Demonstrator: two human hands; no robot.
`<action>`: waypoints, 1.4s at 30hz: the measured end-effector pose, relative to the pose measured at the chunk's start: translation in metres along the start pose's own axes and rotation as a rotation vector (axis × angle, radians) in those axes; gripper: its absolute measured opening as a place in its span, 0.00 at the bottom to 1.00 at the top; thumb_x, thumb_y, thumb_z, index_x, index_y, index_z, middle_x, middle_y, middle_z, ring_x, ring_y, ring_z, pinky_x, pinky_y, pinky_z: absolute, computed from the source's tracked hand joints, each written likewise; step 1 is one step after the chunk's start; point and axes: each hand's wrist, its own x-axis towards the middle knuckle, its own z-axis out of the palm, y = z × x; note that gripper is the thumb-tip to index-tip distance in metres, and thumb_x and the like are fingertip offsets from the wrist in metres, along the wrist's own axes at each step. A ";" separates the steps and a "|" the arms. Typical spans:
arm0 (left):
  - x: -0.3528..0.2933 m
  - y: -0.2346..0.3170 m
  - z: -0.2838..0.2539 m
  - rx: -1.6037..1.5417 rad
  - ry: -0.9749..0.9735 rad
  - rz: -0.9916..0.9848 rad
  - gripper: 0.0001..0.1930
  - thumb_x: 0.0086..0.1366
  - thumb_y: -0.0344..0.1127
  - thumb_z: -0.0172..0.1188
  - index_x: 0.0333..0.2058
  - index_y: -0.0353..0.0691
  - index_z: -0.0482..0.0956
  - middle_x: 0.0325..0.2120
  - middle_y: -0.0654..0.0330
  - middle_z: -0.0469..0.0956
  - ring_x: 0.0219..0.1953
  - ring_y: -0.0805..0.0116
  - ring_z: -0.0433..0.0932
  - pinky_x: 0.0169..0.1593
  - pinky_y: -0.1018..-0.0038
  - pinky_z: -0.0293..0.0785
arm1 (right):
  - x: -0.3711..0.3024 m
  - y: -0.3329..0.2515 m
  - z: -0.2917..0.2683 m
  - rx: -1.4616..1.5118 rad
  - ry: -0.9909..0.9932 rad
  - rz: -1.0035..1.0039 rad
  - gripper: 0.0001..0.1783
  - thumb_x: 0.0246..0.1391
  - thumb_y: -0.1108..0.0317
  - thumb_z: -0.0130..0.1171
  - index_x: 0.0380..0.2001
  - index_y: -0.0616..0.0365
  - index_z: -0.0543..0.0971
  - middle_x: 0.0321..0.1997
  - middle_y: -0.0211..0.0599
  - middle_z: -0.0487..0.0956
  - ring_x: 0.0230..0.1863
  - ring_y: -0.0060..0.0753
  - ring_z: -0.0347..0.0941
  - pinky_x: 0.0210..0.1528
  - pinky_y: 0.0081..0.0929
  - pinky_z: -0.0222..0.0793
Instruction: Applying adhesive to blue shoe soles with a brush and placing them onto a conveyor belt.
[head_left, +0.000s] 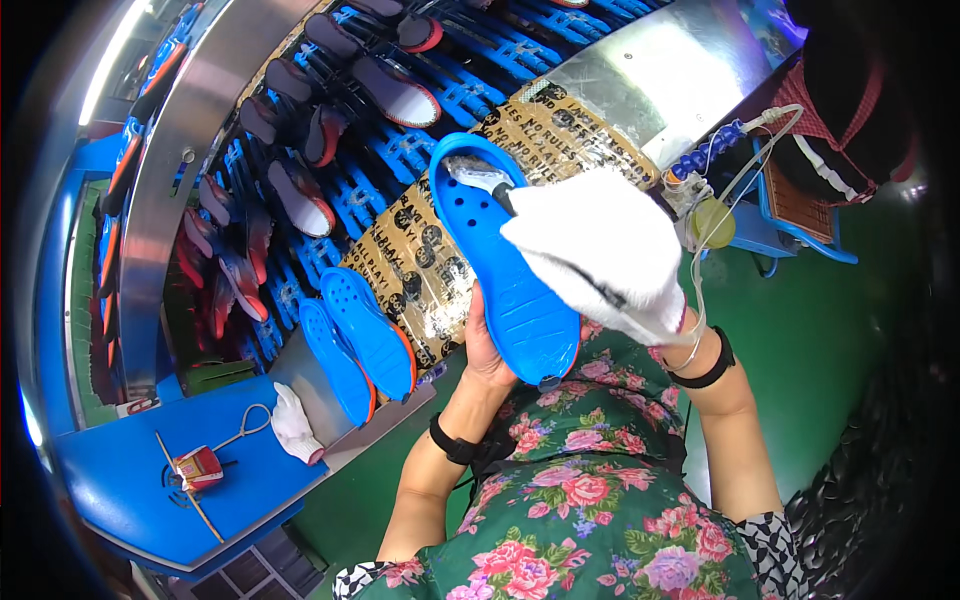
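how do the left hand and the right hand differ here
The left hand is bare, while the right hand wears a white glove. The left hand holds the blue sole by its side, below the holed end; the right hand grips a brush-like tool over that end. Both have a dark band around the wrist.
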 end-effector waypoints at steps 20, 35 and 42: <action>0.030 -0.001 -0.006 0.014 -0.053 0.284 0.50 0.64 0.72 0.52 0.72 0.41 0.50 0.69 0.50 0.61 0.68 0.50 0.65 0.70 0.51 0.62 | -0.040 -0.023 0.015 0.447 0.224 0.459 0.09 0.44 0.75 0.72 0.32 0.58 0.86 0.38 0.39 0.86 0.38 0.37 0.83 0.43 0.32 0.78; 0.048 0.021 -0.002 -0.297 -0.234 0.230 0.50 0.60 0.72 0.58 0.70 0.45 0.56 0.63 0.54 0.68 0.60 0.34 0.70 0.63 0.39 0.69 | -0.063 -0.021 0.024 0.175 0.054 0.077 0.13 0.46 0.72 0.72 0.38 0.53 0.87 0.40 0.38 0.86 0.41 0.41 0.84 0.44 0.36 0.78; 0.043 0.026 0.008 -0.279 -0.183 0.250 0.51 0.59 0.74 0.58 0.69 0.43 0.57 0.59 0.48 0.71 0.60 0.37 0.71 0.57 0.39 0.74 | -0.061 -0.012 0.011 0.284 0.042 0.167 0.11 0.47 0.70 0.72 0.37 0.53 0.87 0.40 0.36 0.86 0.39 0.38 0.82 0.42 0.34 0.78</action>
